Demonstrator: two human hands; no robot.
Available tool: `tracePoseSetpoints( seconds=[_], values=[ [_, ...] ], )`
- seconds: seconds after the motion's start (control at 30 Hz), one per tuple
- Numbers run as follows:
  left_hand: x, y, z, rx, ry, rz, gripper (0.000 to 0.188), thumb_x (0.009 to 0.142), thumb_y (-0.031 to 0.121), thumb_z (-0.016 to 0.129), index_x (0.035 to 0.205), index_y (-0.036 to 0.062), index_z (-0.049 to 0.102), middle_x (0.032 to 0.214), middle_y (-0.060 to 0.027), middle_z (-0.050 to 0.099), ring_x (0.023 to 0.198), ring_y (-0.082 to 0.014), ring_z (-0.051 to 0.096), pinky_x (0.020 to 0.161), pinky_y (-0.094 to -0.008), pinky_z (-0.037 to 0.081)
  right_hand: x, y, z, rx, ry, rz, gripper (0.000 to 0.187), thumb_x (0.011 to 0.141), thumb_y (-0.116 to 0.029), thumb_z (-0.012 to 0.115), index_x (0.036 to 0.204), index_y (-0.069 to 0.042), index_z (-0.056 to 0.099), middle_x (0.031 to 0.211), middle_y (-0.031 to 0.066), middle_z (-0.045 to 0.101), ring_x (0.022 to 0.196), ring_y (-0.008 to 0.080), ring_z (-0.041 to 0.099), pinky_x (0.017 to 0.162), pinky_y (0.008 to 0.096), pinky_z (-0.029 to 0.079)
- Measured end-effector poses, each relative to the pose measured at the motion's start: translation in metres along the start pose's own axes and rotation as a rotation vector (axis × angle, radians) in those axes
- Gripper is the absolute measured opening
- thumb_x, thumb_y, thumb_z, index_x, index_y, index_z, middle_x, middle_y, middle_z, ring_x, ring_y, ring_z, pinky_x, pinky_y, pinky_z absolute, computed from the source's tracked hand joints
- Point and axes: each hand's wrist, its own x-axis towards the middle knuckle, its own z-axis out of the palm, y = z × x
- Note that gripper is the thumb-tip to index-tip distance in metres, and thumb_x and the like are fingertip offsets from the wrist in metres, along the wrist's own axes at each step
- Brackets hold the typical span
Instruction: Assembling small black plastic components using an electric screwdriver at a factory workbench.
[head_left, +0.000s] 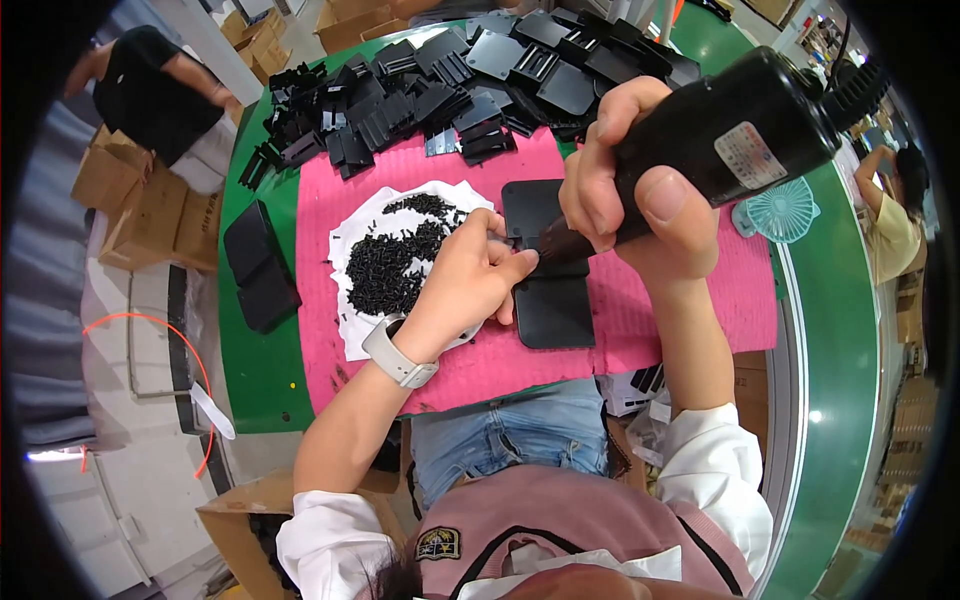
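A black electric screwdriver (715, 140) is gripped in my right hand (650, 190), tilted so that its tip points down and left. Its tip meets a black hinged plastic piece (555, 310) lying on the pink mat. My left hand (475, 265) is at the same spot, thumb and forefinger pinched beside the tip. What those fingers pinch, if anything, is hidden. Left of that hand, a heap of small black screws (385, 275) lies on a crumpled white cloth (345, 330).
A big pile of black plastic parts (430, 90) covers the far side of the green table (250, 385). One more black hinged piece (260, 265) lies at the left, off the pink mat (650, 335). Right of the mat stands a small turquoise fan (780, 210). Another person (165, 95) stands at the far left.
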Motion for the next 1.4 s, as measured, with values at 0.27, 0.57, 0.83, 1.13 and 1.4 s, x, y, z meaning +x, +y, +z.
tracePoseSetpoints(
  seconds=[0.27,0.57,0.83,1.13,1.4],
  values=[
    [0.002,-0.012,0.0,-0.002,0.036,0.049,0.03,0.082,0.004,0.062,0.1,-0.0061,0.04,0.061,-0.0103,0.058,0.039,-0.0142,0.052,0.035,-0.0282,0.038,0.004,0.009,0.009,-0.041,0.007,0.051,0.037,0.079,-0.027,0.066,0.094,-0.002,0.043,0.055,0.0049,0.047,0.041,0.0106,0.041,0.04,0.0234,0.035],
    [0.001,-0.011,0.003,-0.04,0.045,0.054,0.027,0.081,0.002,0.062,0.097,-0.0044,0.041,0.063,-0.011,0.059,0.039,-0.0144,0.051,0.035,-0.0279,0.037,0.006,0.012,0.013,-0.068,-0.033,0.044,0.035,0.078,-0.023,0.067,0.092,-0.001,0.045,0.054,0.004,0.047,0.04,0.0098,0.042,0.039,0.0229,0.034],
    [0.0,-0.002,0.001,0.144,0.084,0.023,0.022,0.081,0.008,0.065,0.088,-0.0044,0.048,0.053,-0.0094,0.057,0.038,-0.0151,0.053,0.037,-0.0286,0.039,-0.002,0.012,0.018,-0.354,-0.041,-0.106,0.037,0.076,-0.023,0.071,0.093,0.0,0.048,0.057,0.0035,0.05,0.042,0.0069,0.043,0.041,0.0211,0.037],
    [-0.022,-0.001,-0.035,1.005,0.581,0.514,0.019,0.073,0.017,0.071,0.085,0.0034,0.067,0.08,-0.0092,0.06,0.075,-0.0278,0.061,0.063,-0.0363,0.049,-0.006,-0.011,-0.019,0.272,-0.124,-0.1,0.047,0.083,-0.044,0.058,0.106,-0.005,0.044,0.06,-0.0007,0.046,0.042,0.0097,0.042,0.052,0.026,0.039],
    [-0.021,-0.009,-0.039,1.01,0.562,0.47,0.01,0.076,0.009,0.067,0.08,0.0016,0.062,0.082,-0.01,0.058,0.069,-0.0275,0.06,0.06,-0.0373,0.046,-0.009,0.001,-0.023,0.27,-0.048,-0.116,0.042,0.084,-0.04,0.056,0.103,-0.004,0.044,0.057,0.0011,0.045,0.041,0.0105,0.04,0.048,0.0272,0.037]
  ],
)
